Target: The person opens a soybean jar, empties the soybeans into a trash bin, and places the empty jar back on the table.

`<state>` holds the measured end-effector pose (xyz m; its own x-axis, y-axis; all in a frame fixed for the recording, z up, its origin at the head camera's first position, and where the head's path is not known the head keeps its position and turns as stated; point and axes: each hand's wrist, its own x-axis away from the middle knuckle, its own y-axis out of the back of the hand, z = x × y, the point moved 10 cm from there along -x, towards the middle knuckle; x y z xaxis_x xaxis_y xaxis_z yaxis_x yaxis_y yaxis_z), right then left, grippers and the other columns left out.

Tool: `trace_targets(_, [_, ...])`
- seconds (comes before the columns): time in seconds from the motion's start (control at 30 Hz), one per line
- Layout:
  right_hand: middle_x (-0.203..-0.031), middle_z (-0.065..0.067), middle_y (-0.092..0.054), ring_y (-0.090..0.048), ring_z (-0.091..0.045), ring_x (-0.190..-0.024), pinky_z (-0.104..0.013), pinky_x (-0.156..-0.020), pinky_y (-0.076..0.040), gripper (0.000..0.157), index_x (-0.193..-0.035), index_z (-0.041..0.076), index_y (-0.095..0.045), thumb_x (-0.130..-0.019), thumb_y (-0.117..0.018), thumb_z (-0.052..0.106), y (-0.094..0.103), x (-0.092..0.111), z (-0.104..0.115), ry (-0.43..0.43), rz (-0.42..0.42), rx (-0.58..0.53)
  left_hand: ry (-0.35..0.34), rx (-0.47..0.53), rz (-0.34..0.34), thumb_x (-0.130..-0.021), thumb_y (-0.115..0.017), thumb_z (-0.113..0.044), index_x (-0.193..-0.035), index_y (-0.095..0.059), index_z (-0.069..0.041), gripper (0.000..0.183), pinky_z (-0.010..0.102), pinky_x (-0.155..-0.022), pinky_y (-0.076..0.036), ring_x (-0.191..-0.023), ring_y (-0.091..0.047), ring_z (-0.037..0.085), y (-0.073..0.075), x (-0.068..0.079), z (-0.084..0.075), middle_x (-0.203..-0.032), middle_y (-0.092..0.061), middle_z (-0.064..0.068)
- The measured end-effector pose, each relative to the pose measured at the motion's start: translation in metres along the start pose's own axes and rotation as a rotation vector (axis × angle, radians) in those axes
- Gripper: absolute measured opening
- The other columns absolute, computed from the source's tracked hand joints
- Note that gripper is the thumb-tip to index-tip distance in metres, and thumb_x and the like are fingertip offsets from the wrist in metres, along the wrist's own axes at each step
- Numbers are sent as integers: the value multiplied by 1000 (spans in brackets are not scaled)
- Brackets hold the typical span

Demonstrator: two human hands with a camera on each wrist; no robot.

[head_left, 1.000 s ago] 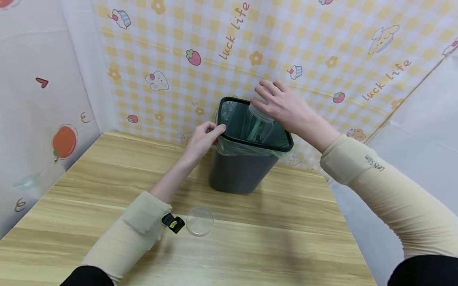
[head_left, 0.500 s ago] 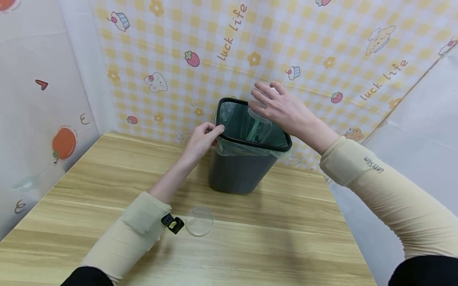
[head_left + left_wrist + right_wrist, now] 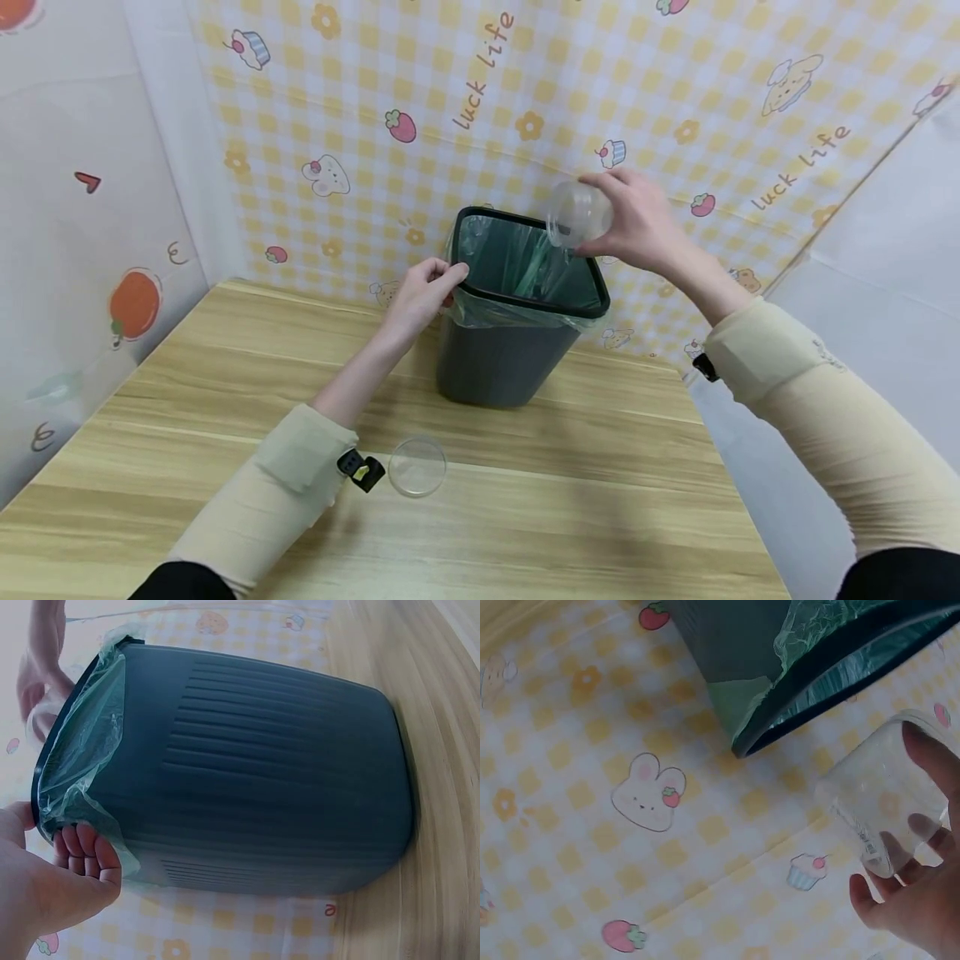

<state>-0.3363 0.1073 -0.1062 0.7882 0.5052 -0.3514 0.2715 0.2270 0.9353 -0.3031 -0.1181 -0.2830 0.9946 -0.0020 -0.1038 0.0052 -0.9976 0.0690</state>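
A dark grey trash can (image 3: 502, 358), tilted on the table, has a translucent green liner folded over its black rim (image 3: 517, 306). My left hand (image 3: 422, 302) grips the rim and liner at the left corner, thumb on top and fingers curled beneath, as the left wrist view shows. Above the back right of the can's mouth, my right hand (image 3: 633, 218) holds a clear plastic cup (image 3: 579, 214) tipped on its side, its mouth toward the left. In the right wrist view the see-through cup (image 3: 885, 795) has a small printed label and shows nothing inside.
A clear round lid (image 3: 417, 467) lies on the wooden table (image 3: 525, 517) near my left wrist camera (image 3: 362, 469). Behind the can hangs a yellow checked cloth (image 3: 360, 100); a white printed sheet (image 3: 82, 208) stands on the left.
The right hand has lifted and turned, bringing the cup from inside the can's mouth up and rightward, from mouth-down to sideways. The left hand stays on the rim.
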Motion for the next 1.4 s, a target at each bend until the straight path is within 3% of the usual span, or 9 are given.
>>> trace_targets(0.17, [-154, -14, -52, -50, -35, -135, -55, -105, -43, 92, -155, 20, -46, -76, -91, 35, 3, 21, -42, -240, 46, -253, 0, -7, 6, -100, -62, -43, -97, -61, -11, 32, 30, -73, -47, -84, -57, 21, -2, 0, 1, -83, -54, 0])
trace_targets(0.3, [-155, -9, -51, -53, -25, -134, -42, -102, -45, 93, -157, 26, -41, -79, -88, 45, 1, 42, -67, -383, 70, -411, 2, 3, 11, -101, -61, -42, -96, -59, -10, 32, 33, -77, -49, -85, -57, 22, -3, 0, 2, -84, -53, 1])
trace_targets(0.47, [-130, 4, -62, -61, -11, -114, -24, -91, -47, 77, -152, 28, -46, -86, -84, 37, 1, 67, -87, -441, 46, -574, -4, 7, 9, -101, -61, -41, -95, -58, -10, 32, 33, -76, -49, -85, -57, 22, -2, 1, 1, -84, -52, 2])
trace_targets(0.6, [-117, 12, -63, -63, -4, -103, -16, -85, -47, 67, -150, 25, -47, -91, -80, 23, 2, 88, -93, -435, 6, -716, -4, -4, 12, -101, -61, -41, -95, -58, -10, 32, 30, -74, -48, -84, -58, 22, -2, 0, 1, -84, -53, 2])
trace_targets(0.83, [-131, 5, -63, -62, -6, -117, -17, -95, -44, 56, -145, 14, -50, -95, -69, 1, -4, 125, -88, -355, -74, -1084, -8, -1, 10, -101, -61, -41, -94, -57, -10, 32, 32, -77, -50, -83, -57, 21, -2, -1, 1, -84, -53, 1])
trace_targets(1.13, [-136, 1, -64, -63, -8, -123, -17, -98, -50, 57, -150, 10, -47, -97, -55, -11, -30, 167, -66, -193, -37, -1209, -12, 3, 14, -102, -62, -41, -95, -58, -8, 34, 41, -89, -53, -84, -57, 21, -3, -2, 1, -85, -53, 2])
trace_targets(1.4, [-136, -2, -68, -64, -11, -125, -20, -98, -54, 72, -151, 2, -45, -84, -63, -19, -73, 192, -41, -72, -34, -1251, -14, 2, 15, -102, -62, -40, -94, -57, -9, 32, 44, -92, -53, -84, -56, 20, -3, -1, -1, -85, -52, 1])
